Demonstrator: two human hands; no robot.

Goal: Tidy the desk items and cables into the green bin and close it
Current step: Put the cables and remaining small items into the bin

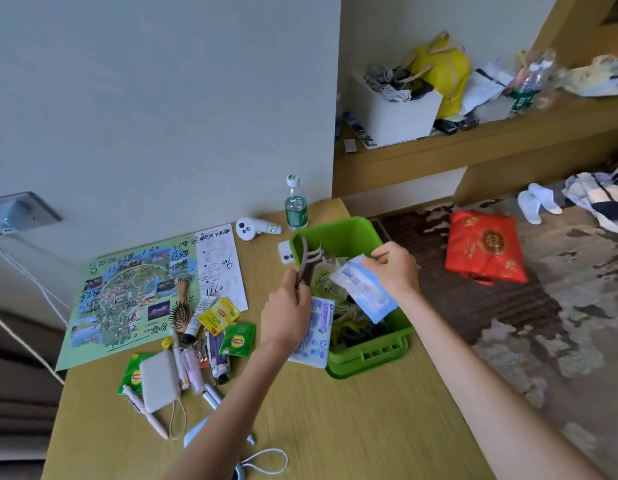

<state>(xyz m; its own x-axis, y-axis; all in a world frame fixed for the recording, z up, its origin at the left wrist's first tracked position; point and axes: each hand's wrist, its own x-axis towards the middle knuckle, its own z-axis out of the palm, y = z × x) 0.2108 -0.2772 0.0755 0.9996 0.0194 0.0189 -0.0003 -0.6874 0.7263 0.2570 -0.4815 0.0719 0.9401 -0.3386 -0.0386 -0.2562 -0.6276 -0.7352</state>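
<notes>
Right grip on packet above bin

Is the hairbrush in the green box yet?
No, the hairbrush lies on the map on the desk, outside the green bin.

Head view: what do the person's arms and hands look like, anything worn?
The left forearm and right forearm are bare, no sleeves in frame. The left hand and right hand wear no gloves; no watch, bracelet or ring is visible.
</notes>
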